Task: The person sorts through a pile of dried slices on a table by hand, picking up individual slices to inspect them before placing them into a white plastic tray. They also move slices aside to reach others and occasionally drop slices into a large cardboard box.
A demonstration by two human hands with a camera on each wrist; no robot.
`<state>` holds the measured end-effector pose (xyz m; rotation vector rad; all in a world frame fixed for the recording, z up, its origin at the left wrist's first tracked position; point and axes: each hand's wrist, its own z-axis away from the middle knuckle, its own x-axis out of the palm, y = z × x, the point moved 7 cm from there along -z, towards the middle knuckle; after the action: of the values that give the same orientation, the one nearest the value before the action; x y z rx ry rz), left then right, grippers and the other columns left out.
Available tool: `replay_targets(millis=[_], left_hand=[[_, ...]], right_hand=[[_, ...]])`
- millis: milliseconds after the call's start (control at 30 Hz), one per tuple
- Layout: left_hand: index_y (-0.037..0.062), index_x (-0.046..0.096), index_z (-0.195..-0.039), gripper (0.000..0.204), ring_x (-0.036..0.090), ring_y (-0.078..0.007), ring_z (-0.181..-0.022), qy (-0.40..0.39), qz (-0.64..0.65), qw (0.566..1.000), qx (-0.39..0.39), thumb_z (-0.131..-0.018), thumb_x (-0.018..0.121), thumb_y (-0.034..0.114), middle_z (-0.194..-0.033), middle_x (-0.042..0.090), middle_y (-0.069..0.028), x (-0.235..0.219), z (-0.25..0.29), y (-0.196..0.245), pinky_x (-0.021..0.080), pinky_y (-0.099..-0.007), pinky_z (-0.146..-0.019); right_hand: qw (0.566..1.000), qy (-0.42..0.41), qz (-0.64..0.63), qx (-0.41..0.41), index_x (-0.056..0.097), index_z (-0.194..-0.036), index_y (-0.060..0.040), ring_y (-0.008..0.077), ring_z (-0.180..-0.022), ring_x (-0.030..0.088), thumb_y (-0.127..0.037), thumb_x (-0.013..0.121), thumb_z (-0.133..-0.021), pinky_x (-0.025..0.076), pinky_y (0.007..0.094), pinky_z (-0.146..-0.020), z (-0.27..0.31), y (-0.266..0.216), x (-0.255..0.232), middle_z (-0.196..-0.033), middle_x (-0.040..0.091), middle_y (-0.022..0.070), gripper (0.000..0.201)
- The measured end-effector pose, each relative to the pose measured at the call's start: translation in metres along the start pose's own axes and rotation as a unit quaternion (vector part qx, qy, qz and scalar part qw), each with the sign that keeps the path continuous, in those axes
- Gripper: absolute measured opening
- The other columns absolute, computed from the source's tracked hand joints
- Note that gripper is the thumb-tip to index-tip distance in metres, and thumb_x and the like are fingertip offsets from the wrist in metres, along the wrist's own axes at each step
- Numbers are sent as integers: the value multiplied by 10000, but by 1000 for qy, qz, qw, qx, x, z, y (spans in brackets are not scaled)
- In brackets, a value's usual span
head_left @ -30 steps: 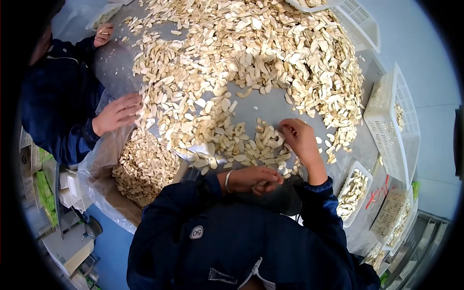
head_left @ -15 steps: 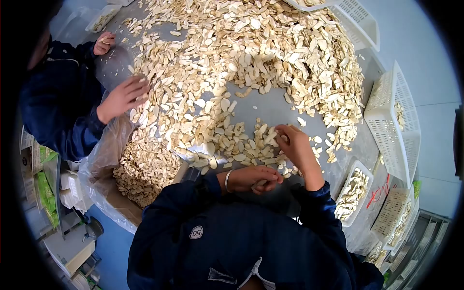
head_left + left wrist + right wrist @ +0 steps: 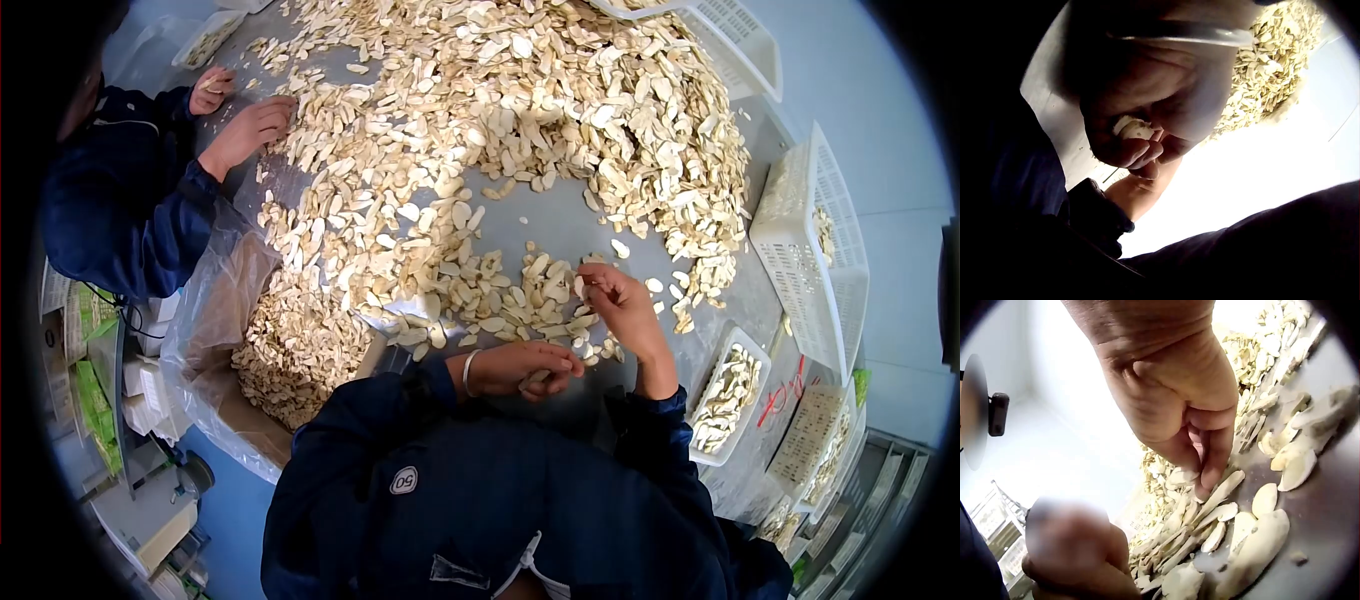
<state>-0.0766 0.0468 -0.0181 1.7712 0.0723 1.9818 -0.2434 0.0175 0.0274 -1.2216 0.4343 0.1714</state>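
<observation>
Pale dried slices lie in a small pile (image 3: 500, 300) on the grey table in front of me. My right hand (image 3: 625, 312) is at the right edge of this pile, thumb and fingers pinching a pale slice (image 3: 579, 287). In the right wrist view, the fingertips of my right hand (image 3: 1179, 403) point down among the slices. Lower and nearer my body, my left hand (image 3: 515, 371) wears a bracelet and curls its fingers round slices (image 3: 1133, 128), which show pale in its palm. How many it holds is hidden by the fingers.
A large heap of slices (image 3: 560, 90) covers the far table. At left, a plastic-lined box (image 3: 255, 415) holds more, and another person's hand (image 3: 245, 135) reaches to the heap. White baskets (image 3: 790, 255) and a slice-filled tray (image 3: 728, 398) stand at right.
A slice has come to lie apart beyond my right hand, which dipped left, then moved back slightly right. My left hand stays put. The other person's hand moved away along the heap.
</observation>
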Motion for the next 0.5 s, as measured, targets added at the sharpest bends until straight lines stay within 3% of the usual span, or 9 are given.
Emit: replay_targets(millis=[400,500], left_hand=[[50,565,-1176,219,368,-60,-537,7,7,1000,2,-1056,463,203,-772,536,-27,1,0,2,300,-218,-464],[49,564,-1174,213,368,-60,-538,9,1,1000,0,-1053,459,190,-770,532,-27,3,0,4,297,-217,-463]], right_hand=[[992,8,-122,40,631,-1225,-14,100,-933,648,53,616,-932,530,244,-804,4,15,0,-1060,693,48,301],[989,6,-144,-30,652,-1146,0,101,-941,639,82,599,-918,516,226,-800,3,5,-1,-1048,676,29,248]])
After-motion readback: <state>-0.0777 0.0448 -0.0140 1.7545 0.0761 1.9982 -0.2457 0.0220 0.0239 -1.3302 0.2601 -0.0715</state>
